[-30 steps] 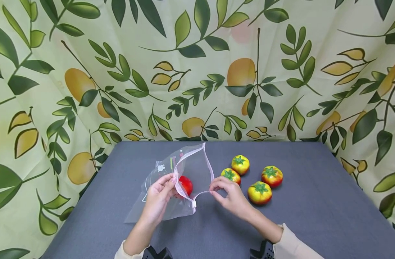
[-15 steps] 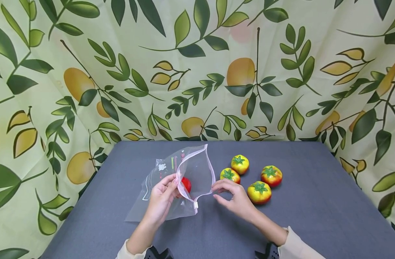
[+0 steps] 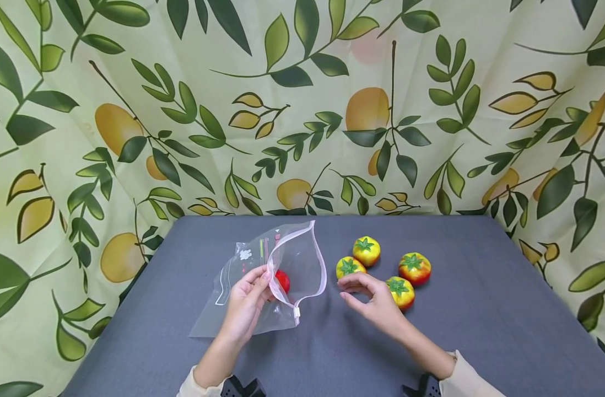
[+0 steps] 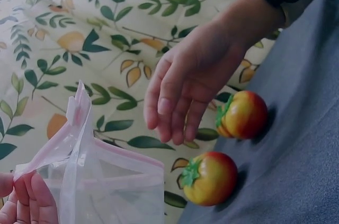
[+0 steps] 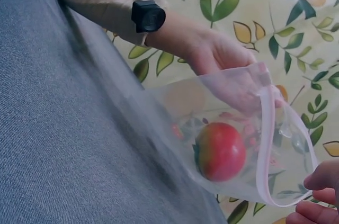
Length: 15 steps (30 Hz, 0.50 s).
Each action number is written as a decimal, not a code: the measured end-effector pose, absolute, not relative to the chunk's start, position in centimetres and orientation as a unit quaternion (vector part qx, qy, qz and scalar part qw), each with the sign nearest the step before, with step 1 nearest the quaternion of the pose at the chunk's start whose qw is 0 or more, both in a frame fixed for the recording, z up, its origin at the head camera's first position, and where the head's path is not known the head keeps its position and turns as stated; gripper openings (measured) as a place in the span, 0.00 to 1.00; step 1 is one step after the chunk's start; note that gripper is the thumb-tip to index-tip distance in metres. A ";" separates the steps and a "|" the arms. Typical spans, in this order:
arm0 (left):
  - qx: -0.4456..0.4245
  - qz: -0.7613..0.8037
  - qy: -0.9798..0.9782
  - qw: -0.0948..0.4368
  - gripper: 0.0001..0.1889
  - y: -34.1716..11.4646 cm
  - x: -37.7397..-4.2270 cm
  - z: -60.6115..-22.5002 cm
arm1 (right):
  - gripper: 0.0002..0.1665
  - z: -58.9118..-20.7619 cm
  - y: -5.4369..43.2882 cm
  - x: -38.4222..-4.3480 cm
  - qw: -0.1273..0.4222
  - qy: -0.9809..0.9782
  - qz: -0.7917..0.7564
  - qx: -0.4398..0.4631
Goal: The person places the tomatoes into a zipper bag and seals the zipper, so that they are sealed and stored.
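Observation:
A clear zip bag (image 3: 248,298) with a pink-edged mouth stands gaping toward the right. My left hand (image 3: 246,303) pinches its near rim between thumb and fingers. Inside lies a red tomato-like fruit (image 5: 221,151), partly hidden by the left hand in the head view. My right hand (image 3: 374,303) is apart from the bag, fingers slightly bent and holding nothing. It hovers beside a yellow-red tomato-like fruit (image 3: 400,293) with a green leafy top and partly covers it. Just beyond its fingertips is another such fruit (image 3: 349,267).
Two more yellow-red fruits, one at the back (image 3: 366,251) and one to the right (image 3: 415,268), sit on the dark grey tabletop (image 3: 481,331). A leaf-patterned curtain (image 3: 302,149) hangs behind the table. A white slider (image 3: 296,313) sits at the bag's near corner.
My right hand has let go of the bag's rim and moved right, toward the loose fruits. The left hand keeps its grip on the bag, almost unmoved.

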<state>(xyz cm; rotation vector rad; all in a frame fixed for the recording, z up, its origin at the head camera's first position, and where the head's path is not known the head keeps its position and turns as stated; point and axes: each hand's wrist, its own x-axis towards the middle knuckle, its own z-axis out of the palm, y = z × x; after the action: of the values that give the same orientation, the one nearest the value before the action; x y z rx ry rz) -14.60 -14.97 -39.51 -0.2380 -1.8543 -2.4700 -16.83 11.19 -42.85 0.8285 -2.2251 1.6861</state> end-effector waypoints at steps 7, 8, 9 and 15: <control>-0.071 -0.797 -0.599 0.023 0.07 -15.0 -14.7 -39.4 | 0.14 -42.8 11.9 -16.7 0.114 -0.758 0.577 0.282; -0.069 -0.797 -0.599 0.023 0.07 -15.0 -14.6 -39.4 | 0.14 -42.8 12.0 -16.7 0.117 -0.758 0.575 0.284; -0.067 -0.797 -0.599 0.023 0.07 -15.0 -14.6 -39.4 | 0.14 -42.9 12.0 -16.7 0.120 -0.759 0.573 0.285; -0.062 -0.798 -0.599 0.027 0.07 -15.0 -14.7 -39.5 | 0.14 -42.8 12.5 -16.4 0.122 -0.772 0.559 0.276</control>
<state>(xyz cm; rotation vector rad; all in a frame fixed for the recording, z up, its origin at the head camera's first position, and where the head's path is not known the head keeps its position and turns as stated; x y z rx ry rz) -14.67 -14.99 -39.51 -0.1914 -1.8492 -2.4645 -16.42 12.48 -42.84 0.8059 -2.2536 1.6322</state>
